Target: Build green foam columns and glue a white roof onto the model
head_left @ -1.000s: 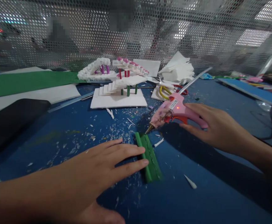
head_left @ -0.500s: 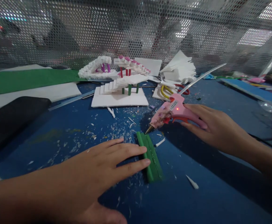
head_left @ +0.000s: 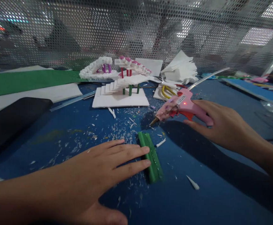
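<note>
A partly rolled green sheet (head_left: 154, 162), with a shiny line of glue along its length, lies on the blue table. My left hand (head_left: 108, 168) is spread, palm down, with its fingertips resting on the roll's left side. Wrapped round the handle of a pink glue gun (head_left: 172, 107) is my right hand (head_left: 211, 122). The gun's metal nozzle points down and left, apart from the green sheet, just beyond its far end. A red light glows on the gun, and a clear glue stick (head_left: 209, 77) juts from its back.
White stair models (head_left: 119, 97) with coloured posts stand at the back, before a perforated metal screen (head_left: 136, 31). Scissors (head_left: 168, 91) with yellow handles lie behind the gun. To the left are a black phone-like slab (head_left: 16, 122) and green sheeting (head_left: 33, 82). White scraps litter the table (head_left: 63, 162).
My right hand has drawn the glue gun right and slightly up, so its nozzle has left the far end of the green sheet. My left hand stays nearly still.
</note>
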`<state>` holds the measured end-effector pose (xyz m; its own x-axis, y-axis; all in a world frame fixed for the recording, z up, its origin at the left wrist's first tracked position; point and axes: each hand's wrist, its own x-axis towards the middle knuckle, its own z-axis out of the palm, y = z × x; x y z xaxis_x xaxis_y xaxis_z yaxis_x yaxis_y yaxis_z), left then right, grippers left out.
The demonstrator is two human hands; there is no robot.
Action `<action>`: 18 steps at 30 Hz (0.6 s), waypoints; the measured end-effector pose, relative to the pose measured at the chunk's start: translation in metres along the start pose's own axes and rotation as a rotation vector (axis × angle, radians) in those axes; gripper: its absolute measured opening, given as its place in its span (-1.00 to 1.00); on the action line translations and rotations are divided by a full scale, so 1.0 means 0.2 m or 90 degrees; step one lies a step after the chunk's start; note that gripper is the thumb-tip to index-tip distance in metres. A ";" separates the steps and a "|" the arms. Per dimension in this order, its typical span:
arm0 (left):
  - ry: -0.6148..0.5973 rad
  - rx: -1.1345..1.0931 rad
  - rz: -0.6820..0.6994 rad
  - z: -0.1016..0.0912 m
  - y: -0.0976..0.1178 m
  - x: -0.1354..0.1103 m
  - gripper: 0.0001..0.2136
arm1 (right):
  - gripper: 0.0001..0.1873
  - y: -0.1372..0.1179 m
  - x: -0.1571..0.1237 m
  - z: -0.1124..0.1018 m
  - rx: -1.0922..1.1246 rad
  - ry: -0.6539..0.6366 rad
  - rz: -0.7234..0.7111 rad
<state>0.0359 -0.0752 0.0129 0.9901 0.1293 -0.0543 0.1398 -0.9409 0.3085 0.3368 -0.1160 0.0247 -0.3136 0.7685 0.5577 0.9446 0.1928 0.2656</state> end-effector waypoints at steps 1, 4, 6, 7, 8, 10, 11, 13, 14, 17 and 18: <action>-0.002 0.001 -0.002 0.00 0.00 0.00 -0.33 | -0.50 0.00 0.00 0.00 0.002 -0.008 0.010; 0.005 -0.001 -0.015 0.01 0.00 -0.01 -0.29 | -0.61 0.01 0.00 -0.01 0.018 -0.045 0.042; 0.011 -0.008 -0.020 0.01 0.00 0.00 -0.27 | -0.67 0.00 0.01 -0.02 0.023 -0.056 0.065; 0.013 -0.012 -0.018 0.01 -0.01 0.00 -0.27 | -0.69 0.00 0.01 -0.02 0.022 -0.058 0.082; 0.011 -0.016 -0.015 0.01 -0.01 0.00 -0.27 | -0.71 0.00 0.01 -0.02 0.020 -0.065 0.101; 0.008 -0.022 -0.012 0.00 -0.01 0.01 -0.27 | -0.73 0.01 0.01 -0.03 0.014 -0.084 0.136; 0.006 -0.025 -0.012 0.00 -0.01 0.01 -0.26 | -0.73 0.01 0.02 -0.03 0.011 -0.090 0.148; 0.008 -0.034 -0.014 0.00 -0.01 0.00 -0.22 | -0.73 0.02 0.02 -0.04 0.008 -0.093 0.161; 0.008 -0.037 -0.013 0.00 -0.01 0.00 -0.20 | -0.72 0.03 0.02 -0.04 0.005 -0.092 0.166; 0.006 -0.035 -0.003 0.01 -0.01 -0.01 -0.18 | -0.72 0.03 0.02 -0.04 -0.002 -0.090 0.171; 0.004 -0.029 -0.003 0.01 -0.01 0.00 -0.18 | -0.73 0.03 0.02 -0.04 0.000 -0.090 0.172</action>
<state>0.0349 -0.0735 0.0110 0.9894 0.1364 -0.0505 0.1455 -0.9249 0.3514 0.3415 -0.1174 0.0349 -0.0349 0.8696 0.4926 0.9920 -0.0299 0.1229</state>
